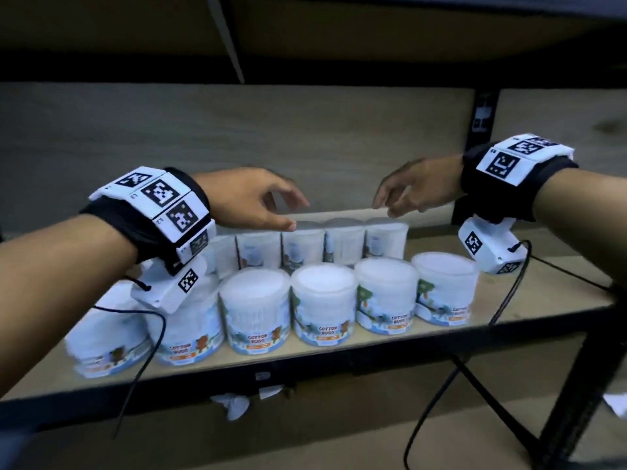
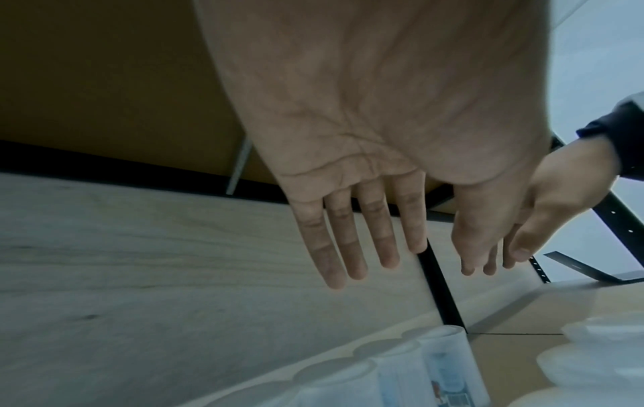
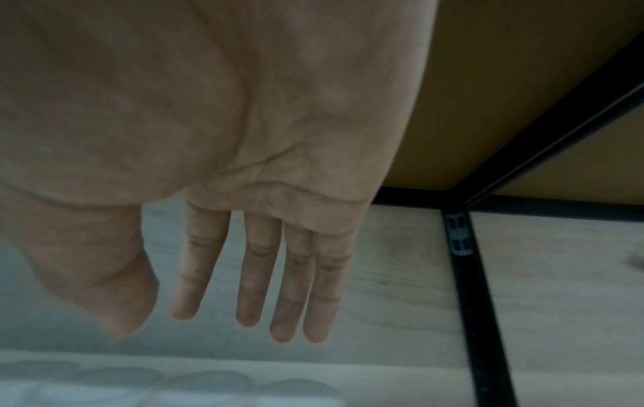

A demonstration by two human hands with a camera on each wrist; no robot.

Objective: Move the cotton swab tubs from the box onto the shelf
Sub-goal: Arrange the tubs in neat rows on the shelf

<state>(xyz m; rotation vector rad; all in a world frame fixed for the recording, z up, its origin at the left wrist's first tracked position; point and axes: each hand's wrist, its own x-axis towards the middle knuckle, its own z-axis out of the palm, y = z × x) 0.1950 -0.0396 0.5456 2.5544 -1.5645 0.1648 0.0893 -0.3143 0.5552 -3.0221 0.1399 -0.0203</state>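
cotton swab tubs stand in two rows on the wooden shelf, a near row of wider tubs with white lids and printed labels reading "cotton buds", and a far row of taller, slimmer tubs packed side by side against the pale back panel. the left hand hovers palm down above the left part of the far row, fingers straight and slightly spread, holding nothing; its thumb tip sits just over a far tub's lid, though whether it touches cannot be told. the right hand hangs above the right end of the same row, fingers extended and loose, thumb apart, also gripping nothing, its fingertips just above the lids. the two hands face each other with a gap between them. both wrists carry black bands with white marker blocks and small white camera units with trailing black cables. the left forearm and its camera unit hide parts of the leftmost near tubs, which are blurred; the far tubs' labels are too soft to read. in the left wrist view the right hand shows beyond the left thumb, and only the tops of tubs appear at the bottom edge. a black upright post stands at the far right, and a scrap of white paper hangs under the shelf's front rail.
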